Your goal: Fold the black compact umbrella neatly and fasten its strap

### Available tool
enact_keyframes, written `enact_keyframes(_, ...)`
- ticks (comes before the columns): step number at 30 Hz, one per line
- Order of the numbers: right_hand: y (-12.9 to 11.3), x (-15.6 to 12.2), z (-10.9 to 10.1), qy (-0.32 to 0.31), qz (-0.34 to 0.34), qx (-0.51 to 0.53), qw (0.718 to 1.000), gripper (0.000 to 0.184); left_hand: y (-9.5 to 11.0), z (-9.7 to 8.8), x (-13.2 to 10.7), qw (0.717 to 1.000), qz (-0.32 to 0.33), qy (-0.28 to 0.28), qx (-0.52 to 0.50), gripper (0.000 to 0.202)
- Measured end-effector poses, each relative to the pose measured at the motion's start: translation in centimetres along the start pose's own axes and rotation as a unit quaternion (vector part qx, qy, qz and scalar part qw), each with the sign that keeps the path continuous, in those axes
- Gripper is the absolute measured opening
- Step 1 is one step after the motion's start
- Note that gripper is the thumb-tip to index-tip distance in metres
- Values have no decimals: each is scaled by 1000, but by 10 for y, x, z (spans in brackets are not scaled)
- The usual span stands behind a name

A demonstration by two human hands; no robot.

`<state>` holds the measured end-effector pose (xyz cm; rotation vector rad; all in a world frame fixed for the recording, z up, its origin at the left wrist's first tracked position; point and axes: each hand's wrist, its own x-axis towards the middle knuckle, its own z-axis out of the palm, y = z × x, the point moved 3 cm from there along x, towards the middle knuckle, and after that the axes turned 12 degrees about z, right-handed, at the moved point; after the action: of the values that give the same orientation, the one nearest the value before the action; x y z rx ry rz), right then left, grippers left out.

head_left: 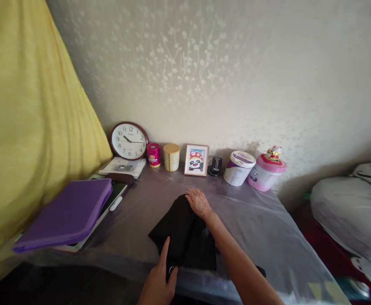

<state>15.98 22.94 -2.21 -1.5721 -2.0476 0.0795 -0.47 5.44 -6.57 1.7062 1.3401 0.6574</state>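
Observation:
A black folding umbrella (pixel 181 228) lies across the near middle of the table, its loose cloth spread in flat folds. My left hand (pixel 160 281) is closed around its dark handle, which has a small white ring mark, at the near edge; the index finger stretches along the cloth. At the far end of the cloth, my right hand (pixel 199 204) has its fingers bent over the folded edge, palm down. The undersides of those fingers are hidden. A small black object (pixel 261 271) shows partly behind my right forearm.
Along the wall stand a clock (pixel 130 141), a pink can (pixel 153 155), a yellow canister (pixel 172 157), a framed panda picture (pixel 197 160), a black device (pixel 216 166), a white tub (pixel 239 168) and a pink jar (pixel 266 174). A purple folder (pixel 67 212) lies left, beside a yellow curtain (pixel 36 106).

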Motion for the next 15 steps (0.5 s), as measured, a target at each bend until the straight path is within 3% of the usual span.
enact_keyframes(2,-12,-13,-13,23,-6,28,999,26,1,0,-1,1000,4,9,-6,67)
enact_keyframes(4,-30,-35,-19,-4,-49,65,997,27,0,0,-1,1000,13,17,-15,68)
enact_keyframes(6,-46,-56,-15,-64,-120,79,988,24,-1,0,0,999,10,21,-27,69)
enact_keyframes(8,-50,-67,-5,-76,-135,68,986,23,0,-1,-1,999,-2,13,-43,70)
enact_keyframes(11,-36,-57,7,-50,-98,41,993,25,7,-1,-2,997,-26,-15,-68,69)
enact_keyframes(15,4,-36,4,19,26,21,999,28,17,-4,-4,995,-50,-31,-84,68)
